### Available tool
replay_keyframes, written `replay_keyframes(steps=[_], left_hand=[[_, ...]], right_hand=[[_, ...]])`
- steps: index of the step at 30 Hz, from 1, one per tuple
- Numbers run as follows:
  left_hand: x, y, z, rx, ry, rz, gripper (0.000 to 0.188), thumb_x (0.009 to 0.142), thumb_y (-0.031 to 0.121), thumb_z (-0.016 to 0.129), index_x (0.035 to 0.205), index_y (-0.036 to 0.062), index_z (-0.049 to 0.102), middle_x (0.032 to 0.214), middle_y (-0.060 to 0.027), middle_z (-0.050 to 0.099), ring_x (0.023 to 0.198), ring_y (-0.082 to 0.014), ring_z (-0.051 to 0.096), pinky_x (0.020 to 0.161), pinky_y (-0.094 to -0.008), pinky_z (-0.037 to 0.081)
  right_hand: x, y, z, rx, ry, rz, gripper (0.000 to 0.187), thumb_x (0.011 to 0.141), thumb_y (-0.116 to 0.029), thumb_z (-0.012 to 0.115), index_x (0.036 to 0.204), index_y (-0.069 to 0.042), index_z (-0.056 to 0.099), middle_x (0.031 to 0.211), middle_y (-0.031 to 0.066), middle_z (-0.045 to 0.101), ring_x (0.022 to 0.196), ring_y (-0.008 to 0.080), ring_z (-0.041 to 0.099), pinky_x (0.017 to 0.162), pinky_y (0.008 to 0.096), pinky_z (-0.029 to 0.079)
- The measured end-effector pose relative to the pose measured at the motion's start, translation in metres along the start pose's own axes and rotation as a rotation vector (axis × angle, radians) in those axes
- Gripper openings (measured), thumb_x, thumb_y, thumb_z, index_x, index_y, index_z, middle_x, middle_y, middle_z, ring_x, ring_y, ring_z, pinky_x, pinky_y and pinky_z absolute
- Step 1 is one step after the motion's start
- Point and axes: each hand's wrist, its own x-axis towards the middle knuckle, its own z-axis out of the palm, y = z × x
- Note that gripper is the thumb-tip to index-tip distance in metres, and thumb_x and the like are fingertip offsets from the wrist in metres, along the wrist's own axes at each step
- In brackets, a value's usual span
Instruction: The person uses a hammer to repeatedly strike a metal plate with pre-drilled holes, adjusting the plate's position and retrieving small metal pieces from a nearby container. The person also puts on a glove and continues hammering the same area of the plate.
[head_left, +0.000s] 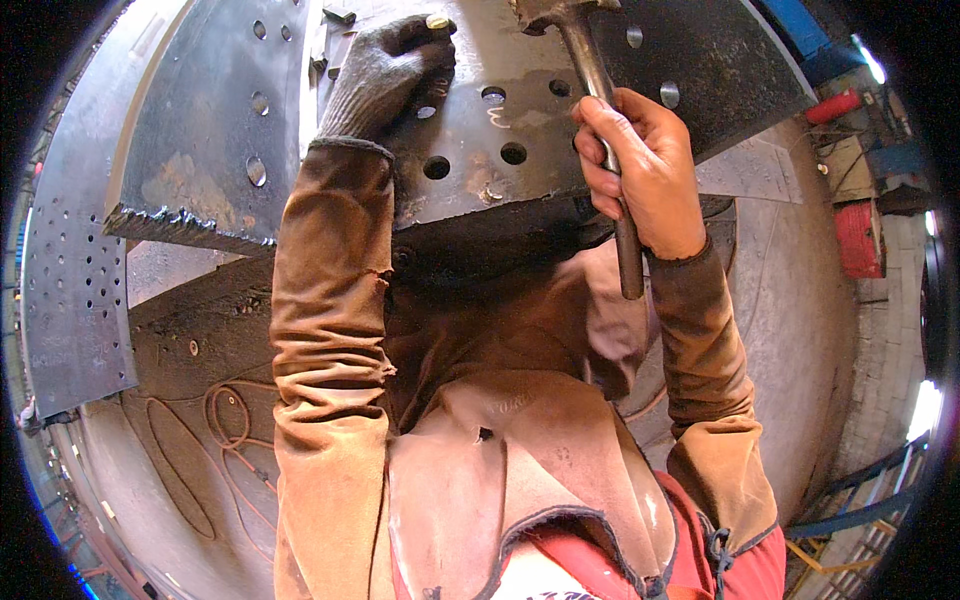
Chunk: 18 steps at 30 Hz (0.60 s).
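Observation:
My right hand [645, 165], bare, is wrapped round the metal handle of a hammer [588, 62]. The hammer's head is at the top edge of the view, partly cut off, over the steel plate [465, 185]. In a grey knit glove, my left hand [392, 75] is closed near the plate's far part. Its fingers pinch a small piece with a round, yellowish end [437, 21]; the rest of that piece is hidden, so I cannot tell its kind. Several round holes and a pale chalk mark [497, 117] show on the plate between my hands.
Another dark drilled plate [205, 130] with a rough-cut edge lies left of my left hand. A long perforated plate [75, 290] stands at the far left. Loose hoses [230, 430] coil on the floor. Red items [858, 240] line the right side.

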Motion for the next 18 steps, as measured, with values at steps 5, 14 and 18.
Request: replay_keyframes(steps=[5,14,18], left_hand=[[0.002,-0.009,0.002,0.036,0.014,0.016,0.034,0.098,0.033,0.05,0.083,0.0098,0.071,0.085,-0.0104,0.071,0.088,-0.027,0.067,0.127,-0.0536,0.014],[-0.001,-0.023,0.006,-0.11,-0.022,-0.005,0.029,0.097,0.03,0.057,0.096,0.0053,0.071,0.087,-0.0079,0.07,0.086,-0.0215,0.065,0.108,-0.0448,0.029],[-0.002,-0.05,0.023,-0.483,-0.128,-0.2,0.029,0.095,0.027,0.064,0.106,0.0018,0.072,0.089,-0.0044,0.071,0.083,-0.0152,0.063,0.093,-0.0357,0.04]], right_hand=[[0.001,0.004,0.002,-0.019,0.001,-0.02,0.026,0.1,-0.025,0.066,0.094,-0.002,0.057,0.07,0.0008,0.054,0.046,0.0037,0.044,0.035,0.022,0.031],[0.028,0.001,0.009,-0.377,-0.07,-0.168,0.031,0.1,-0.028,0.065,0.088,0.001,0.061,0.06,0.0025,0.054,0.044,0.0087,0.05,0.036,0.0282,0.038],[0.048,-0.021,0.021,-0.632,-0.138,-0.044,0.029,0.102,-0.026,0.064,0.09,-0.001,0.058,0.067,-0.0013,0.05,0.046,0.0038,0.044,0.037,0.0225,0.033]])
